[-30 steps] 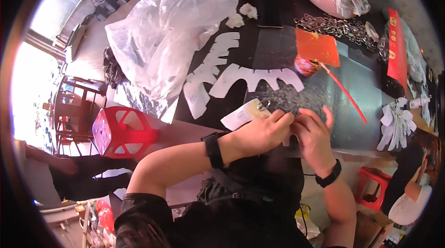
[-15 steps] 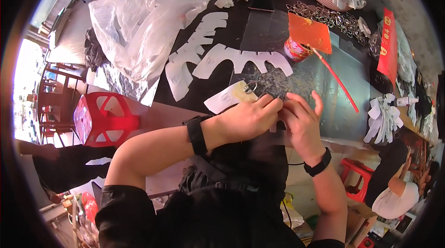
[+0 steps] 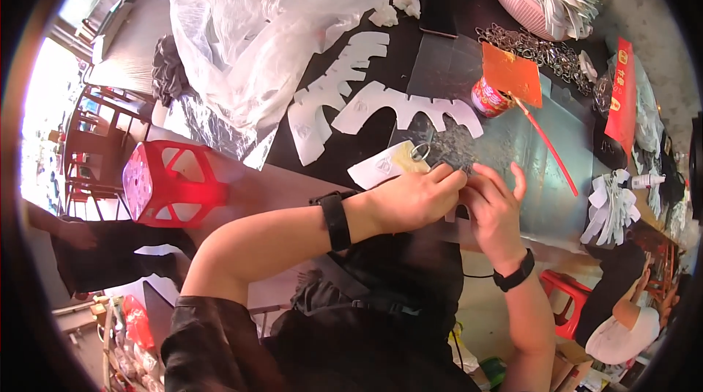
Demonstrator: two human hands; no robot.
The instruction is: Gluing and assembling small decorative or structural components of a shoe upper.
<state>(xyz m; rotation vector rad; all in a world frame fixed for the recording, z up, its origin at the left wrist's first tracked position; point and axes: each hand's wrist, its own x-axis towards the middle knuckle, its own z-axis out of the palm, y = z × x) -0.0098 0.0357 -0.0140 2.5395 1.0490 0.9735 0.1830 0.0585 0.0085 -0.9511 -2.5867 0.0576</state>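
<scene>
Two bare hands: the left hand (image 3: 421, 200) and the right hand (image 3: 495, 209) come together at the fingertips on the person's side of the red patterned cup (image 3: 489, 101), the left hand reaching in from the cup's left.
Left hand's grip: fingers curled, tips drawn in close; the hand's own back hides the gap, so whether it pinches anything cannot be told.
Right hand's grip: thumb and nearest fingers bent toward the left fingertips, one finger raised apart; what it holds, if anything, cannot be told either.
Ringed piece: the flat, oblong white piece with a yellowish end (image 3: 382, 166) lies left of the cup and nearer the person, a thin silvery metal ring (image 3: 428, 150) at its yellowish end.
Piece to fingertips: it lies to their left, its long axis slanting, ringed end toward the cup, plain end away from it; the left hand is nearer and overlaps its near edge in view, touching or not cannot be told.
Scalloped sheets: one notched, curved white sheet (image 3: 388, 101) lies just left of the cup, another (image 3: 309, 124) farther left.
Cup top: a square orange card (image 3: 512, 73).
Beyond the cup: a tangled heap of metal rings (image 3: 534, 55), to its right.
</scene>
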